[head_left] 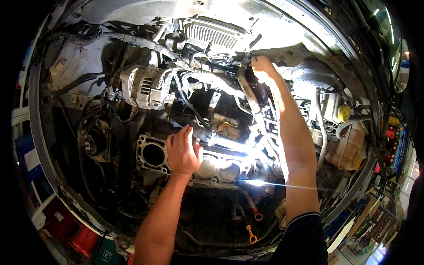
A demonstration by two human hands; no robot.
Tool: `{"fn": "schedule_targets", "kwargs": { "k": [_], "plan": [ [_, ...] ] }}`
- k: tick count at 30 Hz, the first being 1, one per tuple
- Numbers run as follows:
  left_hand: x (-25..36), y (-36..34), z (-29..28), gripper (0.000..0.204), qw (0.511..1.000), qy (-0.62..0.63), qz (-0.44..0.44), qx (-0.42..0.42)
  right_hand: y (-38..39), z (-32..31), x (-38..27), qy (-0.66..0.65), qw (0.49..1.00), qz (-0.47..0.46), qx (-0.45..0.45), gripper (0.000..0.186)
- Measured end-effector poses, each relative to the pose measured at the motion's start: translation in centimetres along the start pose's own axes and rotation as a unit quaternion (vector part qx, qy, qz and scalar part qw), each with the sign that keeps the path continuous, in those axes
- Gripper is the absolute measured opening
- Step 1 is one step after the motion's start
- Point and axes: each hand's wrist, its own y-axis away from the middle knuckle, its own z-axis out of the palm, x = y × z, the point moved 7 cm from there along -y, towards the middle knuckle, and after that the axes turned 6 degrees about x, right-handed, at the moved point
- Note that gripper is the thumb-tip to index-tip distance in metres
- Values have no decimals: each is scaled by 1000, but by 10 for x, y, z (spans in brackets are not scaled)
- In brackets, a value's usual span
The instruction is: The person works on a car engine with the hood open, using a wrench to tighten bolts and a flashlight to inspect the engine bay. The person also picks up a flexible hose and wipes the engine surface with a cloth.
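My left hand (183, 152) rests on the bare engine block (154, 170) with its fingers apart, beside an open cylinder bore (153, 153) and reaching over a dark pipe (201, 132). My right hand (264, 70) is high at the rear of the engine bay, fingers curled beside a dark hose fitting (245, 59); what they grip, if anything, is hidden. Below it runs a grimy diagonal pipe (251, 101). An alternator (145, 88) with attached wires lies up and left of my hands. Bright glare covers the middle right of the block.
A finned metal unit (212, 33) sits at the back. To the right are a yellow-capped reservoir (331, 108) and translucent brownish tank (346, 148). A yellow dipstick loop (251, 234) hangs low. The car body's rim (37, 132) surrounds the bay; red containers (86, 236) stand outside it.
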Motion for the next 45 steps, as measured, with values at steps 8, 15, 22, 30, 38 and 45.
{"fn": "schedule_targets", "kwargs": {
  "k": [8, 15, 22, 30, 38, 45],
  "plan": [
    [0, -1, -1, 52, 1000, 4, -3, -4, -3, 3, 1, -7, 999, -40, 1, 35],
    [3, -2, -1, 53, 1000, 3, 6, 1, -11, 6, 12, 54, 991, -121, 5, 38],
    [1, -1, -1, 53, 1000, 7, 3, 1, 11, 4, -2, -1, 999, -21, 48, 44],
    [3, -3, -1, 52, 1000, 10, 6, 1, 21, 14, 2, 12, 992, -112, 51, 46],
    [2, -3, 0, 52, 1000, 4, -5, -8, 24, 11, -5, -5, 997, -66, 50, 47],
    [3, 0, 1, 53, 1000, 2, -2, -13, 25, 11, -9, 26, 997, -68, -22, 42]
  ]
}}
